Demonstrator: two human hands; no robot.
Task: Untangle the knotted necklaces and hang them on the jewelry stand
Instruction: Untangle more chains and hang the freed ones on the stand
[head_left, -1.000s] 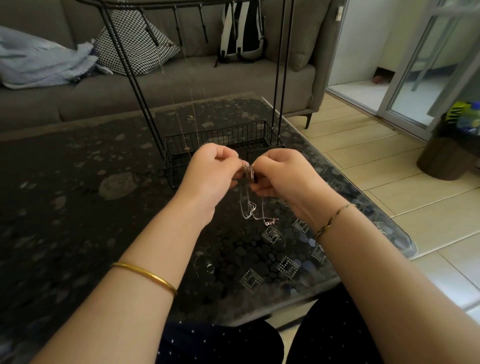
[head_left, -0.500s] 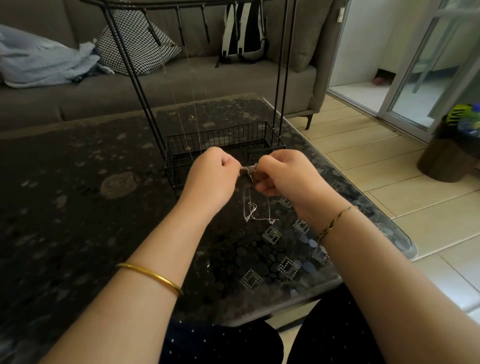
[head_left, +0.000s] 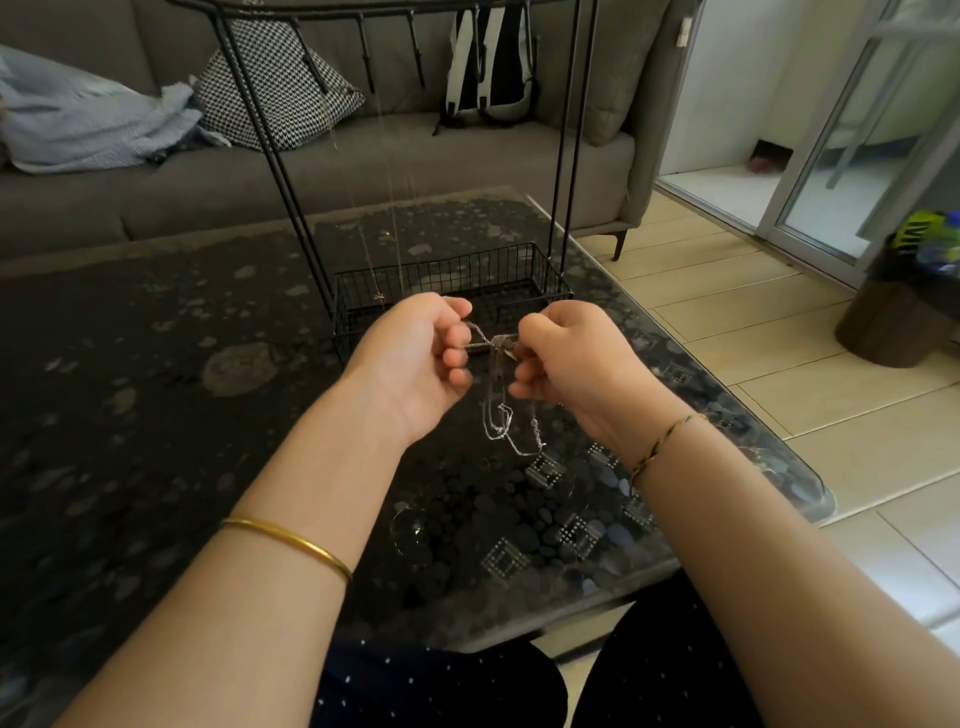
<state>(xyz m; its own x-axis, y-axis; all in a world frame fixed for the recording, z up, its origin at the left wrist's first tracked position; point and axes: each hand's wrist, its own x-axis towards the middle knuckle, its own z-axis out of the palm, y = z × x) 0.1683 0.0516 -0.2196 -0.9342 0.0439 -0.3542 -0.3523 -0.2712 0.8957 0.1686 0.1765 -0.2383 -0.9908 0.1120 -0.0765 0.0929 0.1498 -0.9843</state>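
Note:
A knot of thin silver necklaces (head_left: 497, 347) is stretched between my two hands above the dark table (head_left: 156, 415), with loops of chain dangling below. My left hand (head_left: 415, 358) pinches a strand on the left of the knot. My right hand (head_left: 566, 358) pinches the knot itself. Behind my hands stands the black wire jewelry stand (head_left: 291, 171) with a basket base (head_left: 457, 291). Fine gold chains (head_left: 395, 239) hang from its top hooks down to the basket.
A grey sofa (head_left: 363, 156) with a checked cushion, a blue cloth and a backpack sits behind the table. The table's right edge (head_left: 769, 447) borders a tiled floor. A dark bin (head_left: 904, 317) stands at the right by a glass door.
My hands have drawn slightly apart, pulling a strand out to the left from the knot. The dangling loops hang a little lower and looser.

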